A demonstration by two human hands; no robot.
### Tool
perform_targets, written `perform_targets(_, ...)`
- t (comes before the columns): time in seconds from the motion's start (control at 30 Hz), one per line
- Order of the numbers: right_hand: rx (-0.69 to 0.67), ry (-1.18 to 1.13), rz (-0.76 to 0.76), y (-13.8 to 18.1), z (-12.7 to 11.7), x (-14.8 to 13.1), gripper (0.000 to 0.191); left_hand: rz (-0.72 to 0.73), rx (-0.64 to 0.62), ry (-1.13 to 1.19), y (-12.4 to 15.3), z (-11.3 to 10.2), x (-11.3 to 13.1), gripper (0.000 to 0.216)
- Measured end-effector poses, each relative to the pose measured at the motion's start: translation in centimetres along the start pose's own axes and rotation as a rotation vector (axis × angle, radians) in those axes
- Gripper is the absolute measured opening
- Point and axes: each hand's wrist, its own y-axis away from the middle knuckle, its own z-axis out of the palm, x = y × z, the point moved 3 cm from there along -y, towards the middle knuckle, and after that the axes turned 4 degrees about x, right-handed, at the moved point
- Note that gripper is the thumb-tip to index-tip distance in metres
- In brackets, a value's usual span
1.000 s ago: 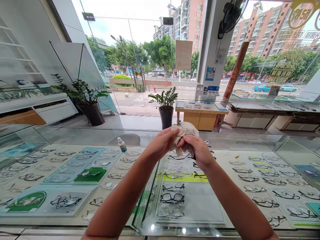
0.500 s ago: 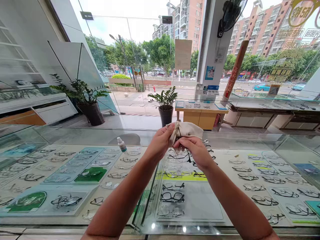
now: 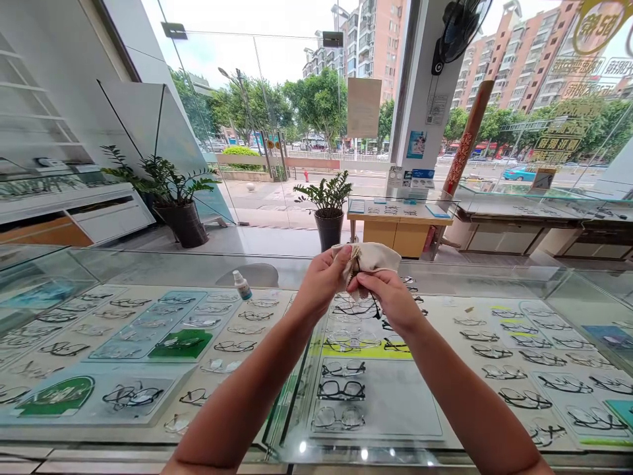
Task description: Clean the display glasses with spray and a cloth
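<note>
Above the glass display counter (image 3: pixel 148 432) both my hands meet at the middle. My left hand (image 3: pixel 320 282) is closed on a beige cleaning cloth (image 3: pixel 376 256), pinching its left edge. My right hand (image 3: pixel 390 298) is closed too, with its fingers pressed into the cloth. A pair of dark-framed glasses (image 3: pixel 363 307) hangs partly out from under the cloth; one temple points down. The lenses are mostly hidden by the cloth and my fingers.
Several rows of glasses lie under the counter glass (image 3: pixel 341 390). A small spray bottle (image 3: pixel 242 285) stands on the counter to the left. Beyond are two potted plants (image 3: pixel 328 210), another display case (image 3: pixel 400 218) and a glass shopfront.
My hands have kept working the cloth over the glasses; the cloth spread out wider over my right hand and the glasses' temple came into view below it. My arms have barely shifted.
</note>
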Motion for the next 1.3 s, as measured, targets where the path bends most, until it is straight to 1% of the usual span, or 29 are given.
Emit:
perform_targets(0.07, -0.017, 0.005, 0.003, 0.0, -0.2, -0.2, 0.029, -0.028, 0.038, 0.014, -0.1, -0.5, 0.3, 0.056)
perform_targets(0.13, -0.019, -0.004, 0.012, 0.0, -0.6, -0.5, 0.026, -0.077, 0.02, 0.038, -0.1, -1.0, 0.6, 0.054)
perform_targets(0.3, 0.012, -0.055, 0.041, -0.3, -1.4, -1.2, 0.025, -0.161, -0.188, 0.055, 0.3, -1.2, 1.5, 0.04)
perform_targets(0.37, 0.021, -0.093, 0.05, -0.4, -1.4, -1.2, 0.025, -0.165, -0.225, 0.036, 0.4, -1.0, 1.7, 0.039)
perform_targets(0.43, 0.031, -0.12, 0.052, -0.4, -1.3, -1.0, 0.022, -0.142, -0.204, 0.008, 0.5, -0.8, 1.6, 0.04)
perform_targets(0.53, 0.035, -0.106, 0.022, -0.2, -1.3, -0.8, 0.019, -0.088, -0.129, -0.038, 0.5, -0.4, 1.0, 0.037)
perform_targets(0.7, 0.012, -0.028, -0.031, 0.1, -1.1, -1.1, 0.021, -0.035, 0.024, -0.085, 0.2, -0.5, 0.1, 0.049)
perform_targets(0.77, 0.018, -0.029, -0.035, 0.1, -1.2, -1.3, 0.022, -0.033, 0.031, -0.071, 0.2, -0.7, 0.3, 0.052)
perform_targets(0.9, 0.043, -0.06, -0.038, -0.1, -1.3, -1.1, 0.022, -0.083, -0.093, 0.021, 0.4, -0.2, 0.9, 0.045)
perform_targets(0.97, 0.054, -0.068, -0.03, -0.1, -1.2, -0.9, 0.021, -0.076, -0.119, 0.038, 0.6, 0.3, 1.0, 0.042)
perform_targets(1.13, 0.03, 0.005, -0.048, 0.2, -0.3, -1.0, 0.025, 0.041, 0.007, 0.013, 0.8, 0.9, 0.3, 0.038)
perform_targets(1.23, 0.008, 0.044, -0.065, 0.5, -0.2, -1.2, 0.028, 0.051, 0.093, 0.001, 0.6, 0.5, 0.2, 0.046)
perform_targets(1.3, 0.002, 0.028, -0.061, 0.5, -0.4, -1.3, 0.03, 0.026, 0.112, 0.018, 0.5, 0.1, 0.4, 0.05)
